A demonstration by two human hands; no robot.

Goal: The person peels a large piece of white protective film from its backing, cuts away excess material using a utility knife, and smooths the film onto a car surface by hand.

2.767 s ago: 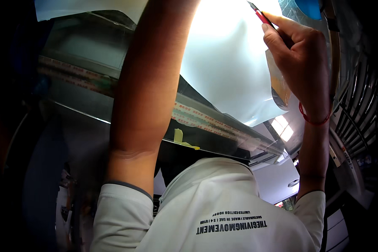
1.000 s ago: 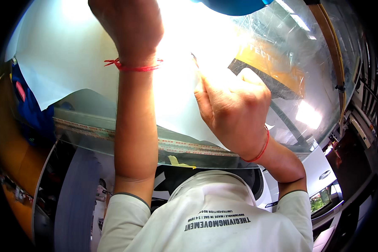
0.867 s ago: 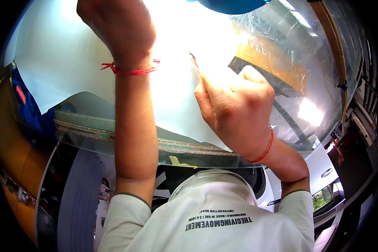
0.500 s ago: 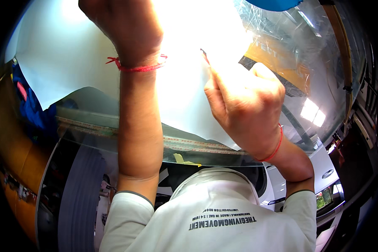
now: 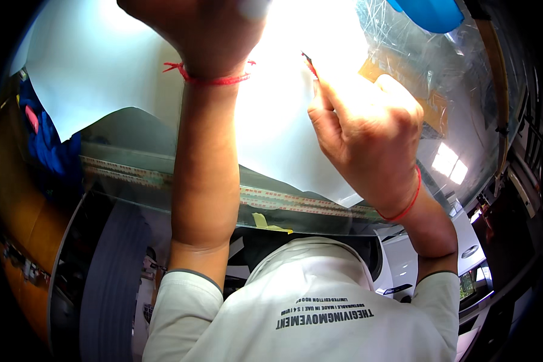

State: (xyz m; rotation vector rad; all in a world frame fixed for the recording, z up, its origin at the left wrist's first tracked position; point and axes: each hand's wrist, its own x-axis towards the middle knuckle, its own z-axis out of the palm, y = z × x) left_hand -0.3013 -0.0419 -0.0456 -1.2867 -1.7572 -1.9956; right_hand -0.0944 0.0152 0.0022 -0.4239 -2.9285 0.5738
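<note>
A large white sheet (image 5: 120,72) lies over a glass surface (image 5: 133,136), with much of its middle washed out by glare. My right hand (image 5: 371,130) is closed in a pinch above the sheet's right part. From its fingertips sticks out a thin red tool (image 5: 309,65) with a dark tip; its exact kind cannot be made out. My left hand (image 5: 205,30) is over the sheet at the upper edge of the picture. The fingers of that hand are cut off or lost in shadow and glare. Red strings circle both wrists.
Striped strips (image 5: 277,198) run along the glass's near side, beside a yellow scrap of tape (image 5: 268,223). Blue cloth (image 5: 54,160) lies at the left. Clear plastic film (image 5: 464,114) and a blue object (image 5: 431,13) are at the right. A white car (image 5: 464,241) stands beyond my right arm.
Both hands appear slightly farther up and to the right, the right one still pinching the thin tool. The view has shifted a little, and more of the blue object shows.
</note>
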